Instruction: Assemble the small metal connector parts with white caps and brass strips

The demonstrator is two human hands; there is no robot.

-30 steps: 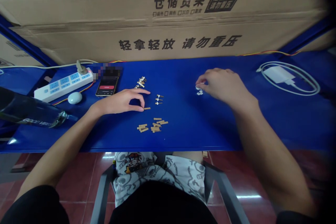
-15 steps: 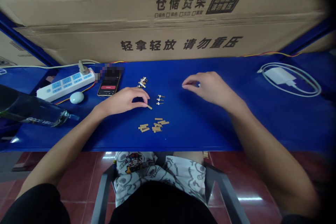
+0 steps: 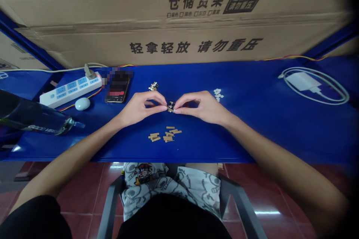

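My left hand (image 3: 140, 106) and my right hand (image 3: 200, 106) meet fingertip to fingertip over the blue table (image 3: 252, 127). The left pinches a small tan stick (image 3: 169, 109). The right pinches a tiny white piece against its end; I can barely make it out. Several loose tan sticks (image 3: 166, 134) lie just in front of the hands. A small pile of sticks with white ends (image 3: 153, 86) sits behind the left hand. Several tiny white pieces (image 3: 217, 93) lie behind the right hand.
A phone (image 3: 117, 90), a white power strip (image 3: 70, 89) and a pale round case (image 3: 82, 103) lie at the left, with a dark bottle (image 3: 30, 119) lying nearer. A white charger with coiled cable (image 3: 311, 84) lies at the right. Large cardboard boxes (image 3: 179, 18) stand behind.
My right hand left the white pieces and moved left to meet my left hand. My left hand picked up a tan stick and lifted it toward the right hand.
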